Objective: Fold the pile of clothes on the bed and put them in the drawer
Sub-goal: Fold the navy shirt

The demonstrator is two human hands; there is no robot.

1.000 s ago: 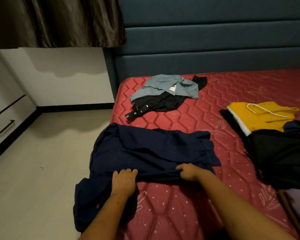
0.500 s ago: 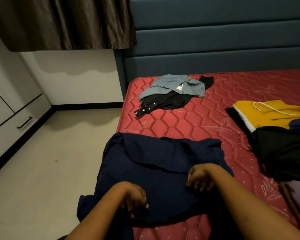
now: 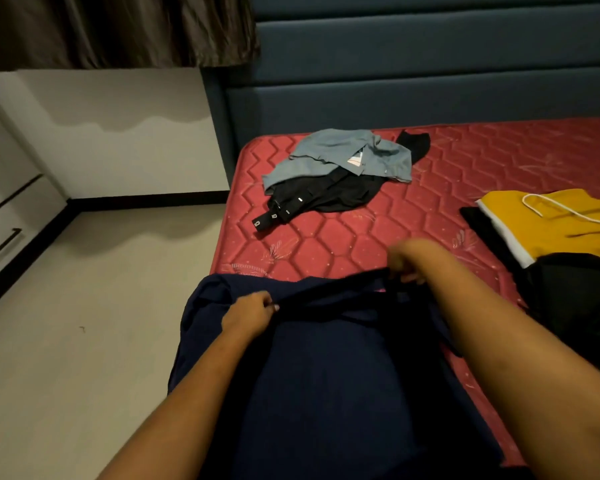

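Left fingers (image 3: 269, 302) are curled tight, pinching a dark edge of the navy garment (image 3: 326, 375), and the right fingers (image 3: 413, 277) are hooked round the same edge further along. That edge is now pulled taut between the left hand (image 3: 248, 315) and the right hand (image 3: 407, 261) and lifted off the cloth below. Half a second ago both hands hung low over the fabric with fingers curled downward, and a second ago they lay at its near edge. The right hand has travelled up and away from the body, the left less so.

The navy garment lies on the near corner of the bed (image 3: 343, 237), its left side spilling over the mattress edge towards the floor (image 3: 84, 323).

Any writing? A small pale tag shows on the light blue shirt (image 3: 343, 154), too small to read.

That shirt lies on a black garment with metal snaps (image 3: 326, 195) near the headboard (image 3: 430, 64). To the right is a yellow garment (image 3: 551, 230) with a white drawstring (image 3: 568, 212), and a black garment (image 3: 575, 296) sits just beside the right forearm. The forearms and the raised edge hide the near part of the mattress. At far left, across the floor, is a white drawer (image 3: 21, 223) with a black handle, well apart from the bed, and a dark curtain (image 3: 118, 29) hangs above.
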